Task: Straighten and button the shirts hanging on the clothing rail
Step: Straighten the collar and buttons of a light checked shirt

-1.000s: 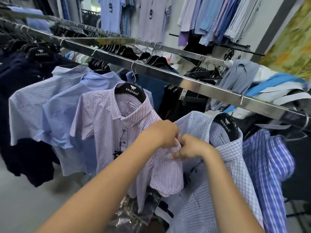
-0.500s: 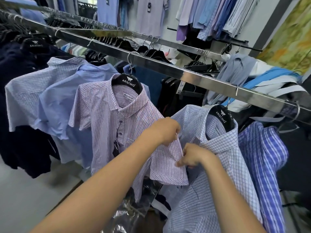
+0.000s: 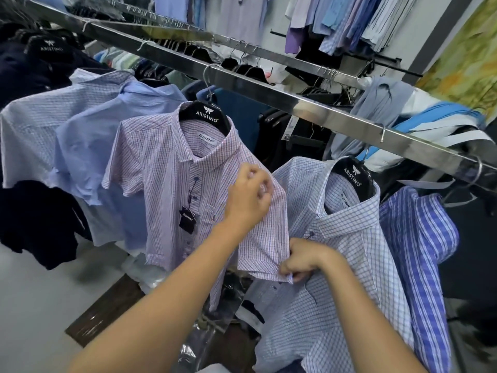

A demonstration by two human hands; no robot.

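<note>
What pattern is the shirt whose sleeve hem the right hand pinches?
The shirt has a fine pink-and-blue check on white; the head view shows it best.

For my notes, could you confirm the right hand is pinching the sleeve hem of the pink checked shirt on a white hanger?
Not quite: the head view shows a black hanger. The right hand does pinch the sleeve hem of the pink checked shirt.

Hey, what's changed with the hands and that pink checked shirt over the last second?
The right hand slid down the sleeve of the pink checked shirt, from near its top to the hem, which it now pinches. The left hand stayed at the sleeve's top; its fingers are blurred, so its grip is unclear. The shirt's place on the rail is unchanged.
</note>
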